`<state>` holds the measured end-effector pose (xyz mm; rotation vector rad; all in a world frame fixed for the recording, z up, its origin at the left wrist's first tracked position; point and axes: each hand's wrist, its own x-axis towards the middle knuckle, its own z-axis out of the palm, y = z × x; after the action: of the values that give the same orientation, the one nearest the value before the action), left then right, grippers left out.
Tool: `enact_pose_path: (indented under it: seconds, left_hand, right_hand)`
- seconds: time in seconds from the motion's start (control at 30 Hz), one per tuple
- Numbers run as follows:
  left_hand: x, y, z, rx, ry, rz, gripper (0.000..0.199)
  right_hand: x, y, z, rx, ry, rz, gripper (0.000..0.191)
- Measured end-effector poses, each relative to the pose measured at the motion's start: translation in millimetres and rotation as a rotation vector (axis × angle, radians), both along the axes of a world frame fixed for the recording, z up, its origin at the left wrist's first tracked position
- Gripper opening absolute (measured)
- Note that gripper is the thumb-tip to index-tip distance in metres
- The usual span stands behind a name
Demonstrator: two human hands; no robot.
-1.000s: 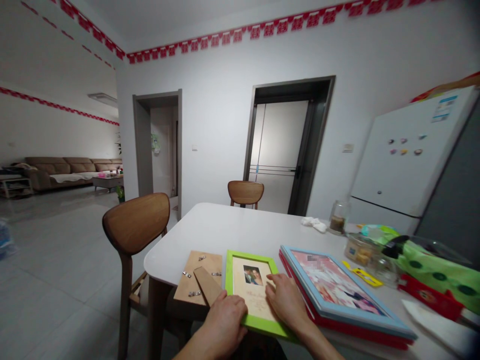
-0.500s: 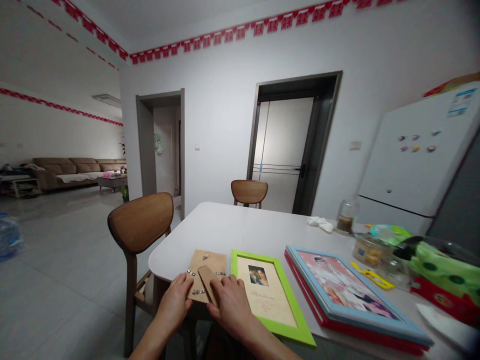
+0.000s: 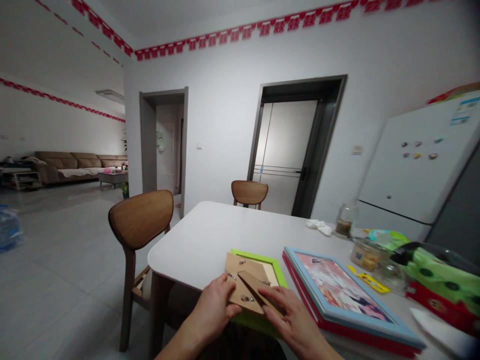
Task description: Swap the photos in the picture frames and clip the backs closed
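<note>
Between my hands is a brown frame backing board (image 3: 234,292) with metal clips and a fold-out stand (image 3: 257,290) on its back. My left hand (image 3: 215,307) grips the board's left edge, thumb below and fingers on top. My right hand (image 3: 290,315) is closed on its right side, at the stand. The board lies over a green picture frame (image 3: 276,272), hiding most of it and its picture. To the right, a light blue picture frame (image 3: 333,300) with a pink photo rests on red frames (image 3: 300,290).
The white table (image 3: 221,227) holds a crumpled tissue (image 3: 318,227), a glass jar (image 3: 344,222), a clear container (image 3: 365,254), a yellow item (image 3: 373,282) and a green bag (image 3: 438,270). Wooden chairs stand at the left (image 3: 144,220) and far side (image 3: 249,192).
Both hands have carried the backing board to the right, from beside the green frame to over it. The view has shifted slightly.
</note>
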<state>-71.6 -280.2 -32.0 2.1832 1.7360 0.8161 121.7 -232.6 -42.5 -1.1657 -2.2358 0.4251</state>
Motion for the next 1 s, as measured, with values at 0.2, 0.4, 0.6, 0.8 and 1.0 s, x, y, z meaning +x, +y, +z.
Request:
enact_pose_path:
  seconds: [0.2,0.4,0.6,0.8,1.0]
  left_hand:
    - [23,17,-18.5,-0.067,0.119,-0.035,0.008]
    - [25,12,-29.0,-0.052,0.156,-0.061,0.021]
    - [20,11,-41.9,-0.013,0.129,-0.145,0.028]
    - [18,12,-51.5,0.005,0.077,-0.156,0.027]
    - [17,12,-50.1,-0.021,0.077,-0.136,0.039]
  right_hand:
    - [24,12,-20.8,0.015,-0.082,-0.068,0.032]
    - [19,20,-34.0,0.108,-0.123,-0.1,0.031]
    - [21,16,-37.1,0.16,-0.207,-0.095,0.032]
    - [14,7,-31.8,0.209,-0.295,-0.016,0.033]
    - [-1,-1,-21.9,0.166,-0.333,0.086,0.035]
